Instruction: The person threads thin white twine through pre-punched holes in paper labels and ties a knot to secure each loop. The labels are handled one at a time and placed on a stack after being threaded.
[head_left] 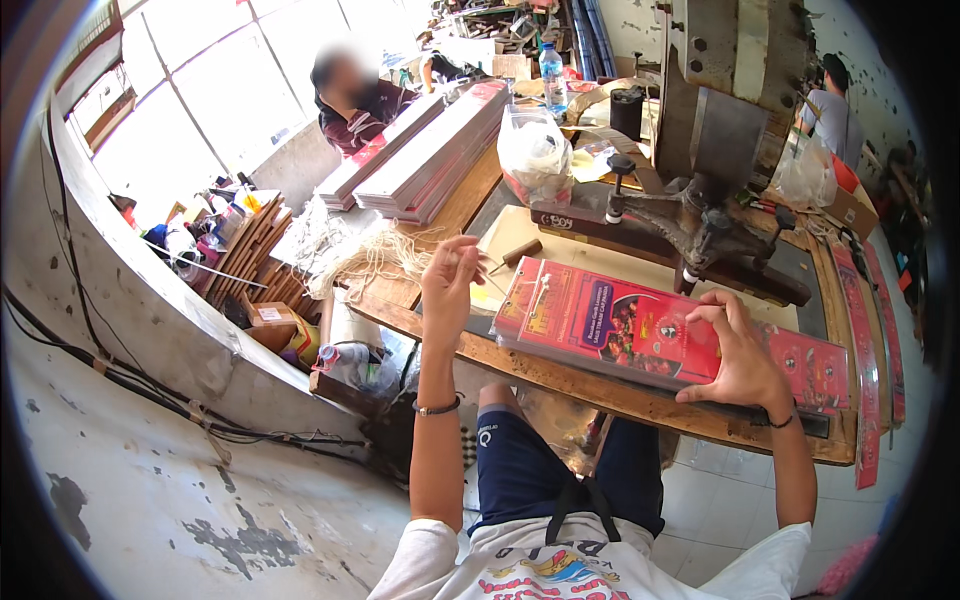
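A thick stack of red printed packaging sheets (650,330) lies along the near edge of the wooden table, with food pictures on its top sheet. My right hand (738,350) grips this stack near its right part, thumb at the front edge and fingers curled over the top. Raised beside the stack's left end, my left hand (455,280) is pinched on what looks like a thin pale string. White string is looped through the stack's left end. Just beyond lies an awl (522,252) with a wooden handle. More red sheets (812,370) extend to the right.
A heavy metal press (705,210) stands behind the stack. Loose pale strings (385,260) hang over the table's left edge, near long bundled stacks (435,150). A plastic bag (537,150) and water bottle (552,78) stand farther back. Two other people are in the background.
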